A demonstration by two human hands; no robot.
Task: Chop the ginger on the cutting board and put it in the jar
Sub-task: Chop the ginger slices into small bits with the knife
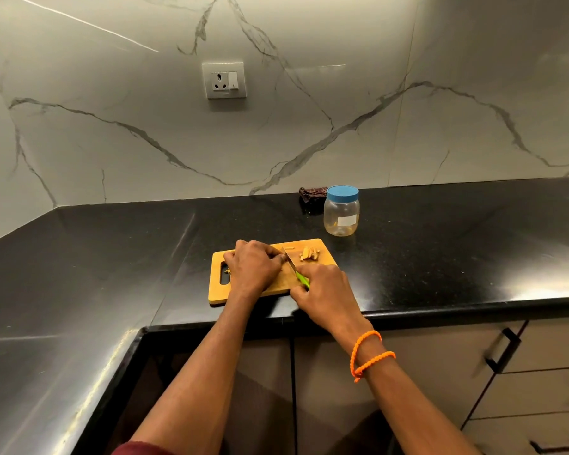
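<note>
On the black tabletop [440, 244], lidded jar [341, 211] stood far-right of cutting board [270, 270] w/ ginger slices [309, 253]; left hand [253, 267] curled over ginger, right hand [326, 290] gripped knife [294, 269], blade pointing far-left.

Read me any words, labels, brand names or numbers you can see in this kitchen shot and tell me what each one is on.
No text reads.
White label on the clear plastic jar with the blue lid: looks blank, or too small to tell.
White wall socket with switch: no legible marking.
Green-handled knife, wooden cutting board: no visible print.
</note>
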